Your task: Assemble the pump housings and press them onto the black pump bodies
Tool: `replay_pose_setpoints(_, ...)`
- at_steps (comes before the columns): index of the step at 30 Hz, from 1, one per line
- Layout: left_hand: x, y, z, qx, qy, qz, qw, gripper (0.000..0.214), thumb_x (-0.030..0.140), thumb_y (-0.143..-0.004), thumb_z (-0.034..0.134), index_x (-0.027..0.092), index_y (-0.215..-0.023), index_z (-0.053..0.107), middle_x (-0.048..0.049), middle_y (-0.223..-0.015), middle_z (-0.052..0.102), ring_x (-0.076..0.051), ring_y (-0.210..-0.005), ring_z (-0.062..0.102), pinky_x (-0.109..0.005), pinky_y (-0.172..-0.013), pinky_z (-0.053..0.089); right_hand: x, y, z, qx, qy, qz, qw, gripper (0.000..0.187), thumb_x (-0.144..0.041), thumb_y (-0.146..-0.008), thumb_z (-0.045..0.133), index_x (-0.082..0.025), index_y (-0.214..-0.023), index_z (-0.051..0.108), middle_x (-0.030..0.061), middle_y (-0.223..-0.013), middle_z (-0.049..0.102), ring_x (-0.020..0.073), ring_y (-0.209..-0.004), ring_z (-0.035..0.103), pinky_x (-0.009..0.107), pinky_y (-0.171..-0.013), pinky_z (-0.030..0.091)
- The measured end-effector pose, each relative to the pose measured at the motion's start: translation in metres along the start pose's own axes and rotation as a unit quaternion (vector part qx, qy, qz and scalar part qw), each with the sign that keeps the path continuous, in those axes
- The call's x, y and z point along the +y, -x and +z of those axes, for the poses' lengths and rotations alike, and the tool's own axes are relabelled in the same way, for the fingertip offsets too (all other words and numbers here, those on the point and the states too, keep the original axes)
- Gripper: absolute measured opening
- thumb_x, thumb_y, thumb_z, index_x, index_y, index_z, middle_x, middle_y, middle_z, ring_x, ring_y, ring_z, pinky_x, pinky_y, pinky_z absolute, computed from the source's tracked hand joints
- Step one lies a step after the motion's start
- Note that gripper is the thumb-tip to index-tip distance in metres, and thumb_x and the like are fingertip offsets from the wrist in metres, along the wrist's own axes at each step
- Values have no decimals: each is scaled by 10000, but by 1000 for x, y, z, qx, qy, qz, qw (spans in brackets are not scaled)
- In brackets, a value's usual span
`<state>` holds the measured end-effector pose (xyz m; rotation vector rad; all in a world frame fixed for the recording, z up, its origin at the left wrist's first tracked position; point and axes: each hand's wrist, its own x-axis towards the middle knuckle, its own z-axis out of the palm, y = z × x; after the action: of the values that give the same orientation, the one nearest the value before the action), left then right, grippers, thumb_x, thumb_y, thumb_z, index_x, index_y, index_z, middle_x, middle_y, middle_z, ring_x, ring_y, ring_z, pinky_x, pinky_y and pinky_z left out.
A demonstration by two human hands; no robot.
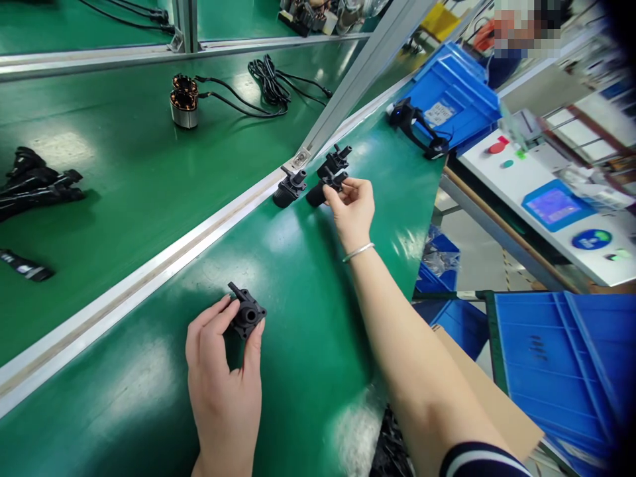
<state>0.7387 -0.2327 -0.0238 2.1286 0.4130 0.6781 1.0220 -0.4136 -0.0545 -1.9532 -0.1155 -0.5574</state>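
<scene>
My left hand (223,371) pinches a black plastic pump cover (249,314) between thumb and fingers, its round port facing up and a thin spout pointing away. Farther off, my right hand (352,209) has its thumb and fingers closed on a small black pump (318,192) standing on the green bench. Two more black pumps are close by: one pump (289,188) to the left beside the metal rail, the other pump (334,161) just behind the gripped one. The right fingertips partly cover the pump they hold.
An aluminium rail (199,255) crosses the green bench (308,331). Beyond it lie a copper-wound stator (184,103), a coiled black cable (271,79) and black parts (34,182). At right are a blue crate (447,86), a black headset-like device (417,129) and a control panel (551,205).
</scene>
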Motion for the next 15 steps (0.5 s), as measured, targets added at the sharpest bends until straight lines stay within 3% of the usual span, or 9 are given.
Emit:
replay_pose_setpoints(4,0,1,-1,-7,-2,-14,1000,313,248,-891,685,164,-1173,581,-122,-1152,620,-240,-1115,601,-401,-880,602,8,-20,14,-21,115,-66,991,354,-376,-743,739,-240,-977,511,46,-1018,589,202,-948,593,419,-928,521)
replay_pose_setpoints(8,0,2,-1,-12,-4,-20,1000,319,272,-896,681,175,-1181,578,-118,-1157,616,-242,-1120,595,-410,-893,598,20,-37,24,24,211,-70,975,388,-336,-743,735,-212,-1053,537,111,-1129,518,276,-1133,488,502,-1022,435)
replay_pose_setpoints(12,-1,2,-1,-7,-5,-15,1000,308,265,-895,680,178,-1173,579,-115,-1149,620,-236,-1103,604,-402,-881,601,36,-45,29,77,254,-85,960,748,-464,-676,802,-203,-1272,432,171,-1296,419,371,-1281,378,633,-1058,333)
replay_pose_setpoints(15,0,2,-1,-9,-8,-20,1000,307,265,-895,675,194,-1177,576,-108,-1152,620,-241,-1101,609,-411,-875,601,46,-57,29,55,243,-107,963,977,-534,-629,827,-237,-1394,297,181,-1428,326,403,-1372,303,675,-1076,277)
